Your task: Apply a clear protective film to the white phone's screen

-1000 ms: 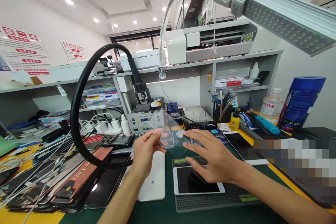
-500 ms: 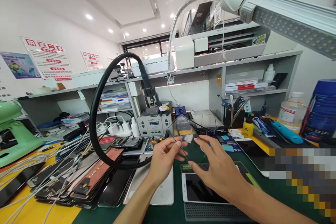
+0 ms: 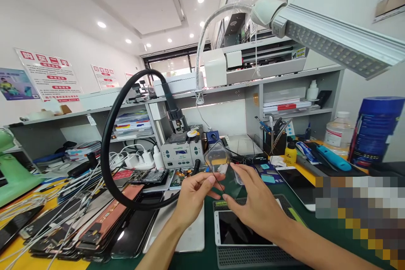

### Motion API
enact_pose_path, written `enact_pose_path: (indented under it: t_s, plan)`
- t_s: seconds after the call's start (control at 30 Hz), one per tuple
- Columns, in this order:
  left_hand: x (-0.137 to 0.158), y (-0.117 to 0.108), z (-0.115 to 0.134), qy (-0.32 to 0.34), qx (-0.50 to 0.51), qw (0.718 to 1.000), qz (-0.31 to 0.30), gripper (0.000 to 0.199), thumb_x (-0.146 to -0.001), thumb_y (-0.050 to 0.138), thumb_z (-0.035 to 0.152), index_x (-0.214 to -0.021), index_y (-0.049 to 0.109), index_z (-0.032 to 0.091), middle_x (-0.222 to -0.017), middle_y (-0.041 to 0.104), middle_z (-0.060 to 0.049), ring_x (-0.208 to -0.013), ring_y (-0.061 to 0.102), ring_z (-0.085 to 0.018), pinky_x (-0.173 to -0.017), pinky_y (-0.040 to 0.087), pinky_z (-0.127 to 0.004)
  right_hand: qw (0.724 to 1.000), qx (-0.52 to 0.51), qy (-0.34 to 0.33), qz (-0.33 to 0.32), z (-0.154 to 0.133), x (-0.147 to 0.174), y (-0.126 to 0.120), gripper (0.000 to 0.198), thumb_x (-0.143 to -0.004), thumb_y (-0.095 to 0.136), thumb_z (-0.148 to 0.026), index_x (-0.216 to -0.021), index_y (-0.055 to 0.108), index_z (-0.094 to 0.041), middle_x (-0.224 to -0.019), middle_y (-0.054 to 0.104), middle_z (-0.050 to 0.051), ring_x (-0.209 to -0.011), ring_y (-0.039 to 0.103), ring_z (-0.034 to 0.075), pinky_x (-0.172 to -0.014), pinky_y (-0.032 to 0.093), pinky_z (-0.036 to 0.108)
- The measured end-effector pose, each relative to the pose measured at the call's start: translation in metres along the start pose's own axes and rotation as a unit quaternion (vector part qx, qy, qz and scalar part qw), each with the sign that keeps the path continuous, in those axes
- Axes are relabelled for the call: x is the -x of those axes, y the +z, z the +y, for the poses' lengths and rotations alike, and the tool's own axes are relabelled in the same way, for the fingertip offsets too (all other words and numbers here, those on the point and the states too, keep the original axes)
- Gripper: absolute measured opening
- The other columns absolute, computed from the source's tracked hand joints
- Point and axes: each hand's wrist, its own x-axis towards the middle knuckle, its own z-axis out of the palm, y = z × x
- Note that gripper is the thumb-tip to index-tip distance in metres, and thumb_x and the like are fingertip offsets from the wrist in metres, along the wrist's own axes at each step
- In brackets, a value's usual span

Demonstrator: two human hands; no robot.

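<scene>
A thin clear screen protector [image 3: 228,183] with a dark edge is held tilted above the mat between my hands. My left hand [image 3: 196,192] pinches its left edge between thumb and fingers. My right hand [image 3: 253,196] grips it by the edges, thumb at the lower corner and fingertips higher up. Below my right hand, a white-framed phone [image 3: 234,228] with a dark screen lies on a dark perforated pad [image 3: 243,258]; my right hand and forearm hide part of it. Behind the protector, a clear plastic tray [image 3: 218,152] shows through.
A black hose [image 3: 106,156] loops from the grey rework station [image 3: 182,155] on my left. Stacked phone parts [image 3: 104,225] and white cables crowd that side. A silver tablet [image 3: 193,230] lies under my left forearm. A white phone [image 3: 294,183] and yellow bottle [image 3: 290,153] stand right. A lamp [image 3: 335,38] hangs above.
The view has swung slightly right, so the surroundings shift left. Both hands keep their hold on the screen protector, with its tilt slightly changed.
</scene>
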Motion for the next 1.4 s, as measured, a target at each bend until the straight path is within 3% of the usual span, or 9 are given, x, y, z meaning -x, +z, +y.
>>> enact_pose_path:
  t_s: [0.23,0.37,0.5,0.63,0.8,1.0,1.17,1.4]
  plan:
    - [-0.001,-0.001,0.000,0.012,-0.017,1.000,0.007,0.038,-0.088,0.073,0.052,-0.094,0.080,0.015,-0.093,0.079,-0.012,-0.078,0.072,-0.023,-0.066,0.063,-0.033,0.999,-0.040,0.021,-0.018,-0.002,0.000,-0.003,0.067,-0.087,0.067,-0.031,-0.148,0.042,-0.024,-0.141,0.055,0.016,-0.132,0.056,0.035,-0.104,0.056,0.053]
    - [-0.001,-0.001,-0.001,0.013,-0.013,1.000,0.018,0.039,-0.087,0.074,0.052,-0.091,0.078,0.014,-0.094,0.078,-0.012,-0.079,0.071,-0.023,-0.064,0.062,-0.033,0.988,-0.120,0.070,-0.067,-0.006,-0.003,-0.010,0.068,-0.086,0.068,-0.034,-0.149,0.044,-0.024,-0.143,0.055,0.016,-0.125,0.061,0.034,-0.098,0.060,0.050]
    - [-0.002,-0.002,-0.002,0.014,-0.005,0.999,0.032,0.038,-0.087,0.074,0.053,-0.086,0.075,0.015,-0.089,0.077,-0.010,-0.080,0.071,-0.023,-0.064,0.062,-0.032,0.943,-0.255,0.155,-0.145,-0.006,-0.009,-0.015,0.070,-0.085,0.070,-0.039,-0.149,0.047,-0.023,-0.139,0.060,0.016,-0.121,0.062,0.032,-0.093,0.060,0.048]
    - [-0.002,-0.002,-0.002,0.010,0.002,0.999,0.041,0.039,-0.085,0.075,0.054,-0.080,0.072,0.016,-0.082,0.075,-0.007,-0.074,0.070,-0.021,-0.063,0.060,-0.029,0.892,-0.356,0.207,-0.183,-0.005,-0.015,-0.018,0.075,-0.079,0.073,-0.041,-0.147,0.050,-0.020,-0.132,0.063,0.018,-0.120,0.063,0.033,-0.092,0.059,0.050]
    - [-0.005,-0.005,-0.003,0.002,0.007,0.998,0.059,0.041,-0.082,0.077,0.056,-0.074,0.069,0.016,-0.076,0.070,-0.003,-0.062,0.065,-0.016,-0.061,0.058,-0.028,0.860,-0.418,0.238,-0.172,-0.003,-0.019,-0.021,0.072,-0.072,0.077,-0.041,-0.140,0.059,-0.021,-0.126,0.067,0.017,-0.113,0.068,0.032,-0.088,0.061,0.048]
    - [-0.007,-0.010,-0.006,-0.008,0.001,0.997,0.078,0.036,-0.084,0.075,0.050,-0.074,0.069,0.016,-0.073,0.065,-0.003,-0.064,0.063,-0.016,-0.060,0.058,-0.029,0.830,-0.474,0.242,-0.167,0.003,-0.024,-0.028,0.060,-0.075,0.079,-0.032,-0.133,0.067,-0.026,-0.119,0.073,0.013,-0.109,0.071,0.031,-0.087,0.062,0.045]
    - [-0.009,-0.013,-0.008,-0.009,0.008,0.996,0.093,0.033,-0.084,0.074,0.047,-0.075,0.070,0.016,-0.074,0.065,-0.004,-0.068,0.061,-0.017,-0.058,0.058,-0.030,0.794,-0.516,0.256,-0.193,0.006,-0.028,-0.036,0.061,-0.079,0.078,-0.033,-0.137,0.064,-0.023,-0.128,0.070,0.015,-0.114,0.070,0.031,-0.090,0.061,0.046]
    - [-0.015,-0.025,-0.013,-0.017,0.039,0.988,0.151,0.028,-0.077,0.077,0.042,-0.073,0.067,0.017,-0.071,0.066,-0.002,-0.065,0.060,-0.015,-0.055,0.054,-0.026,0.790,-0.529,0.254,-0.175,0.011,-0.033,-0.039,0.061,-0.078,0.079,-0.034,-0.136,0.064,-0.021,-0.128,0.070,0.017,-0.115,0.069,0.032,-0.090,0.060,0.048]
